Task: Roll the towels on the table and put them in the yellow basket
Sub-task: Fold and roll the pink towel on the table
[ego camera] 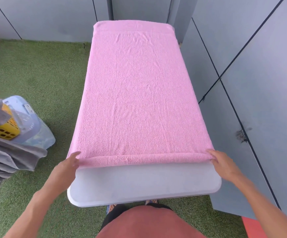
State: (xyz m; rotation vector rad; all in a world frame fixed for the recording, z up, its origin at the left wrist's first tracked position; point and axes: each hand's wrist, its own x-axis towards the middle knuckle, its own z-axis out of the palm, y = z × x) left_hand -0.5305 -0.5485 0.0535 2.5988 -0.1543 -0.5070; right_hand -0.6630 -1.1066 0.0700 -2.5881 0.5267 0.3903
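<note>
A pink towel (pixel 137 93) lies flat along the white table (pixel 144 184), covering it from the far end to near the front. Its near edge is turned over into a thin first roll (pixel 144 159) running across the table. My left hand (pixel 70 164) rests on the roll's left end with fingers stretched out. My right hand (pixel 220 163) presses the roll's right end, fingers also straight. The yellow basket (pixel 3 129) stands on the floor at the far left, partly hidden by grey cloth.
Grey towels (pixel 5 158) hang in a stack at the left edge beside a clear plastic bin (pixel 31 124). Green artificial turf (pixel 41 73) covers the floor. Grey wall panels (pixel 252 79) close in the right side and the back.
</note>
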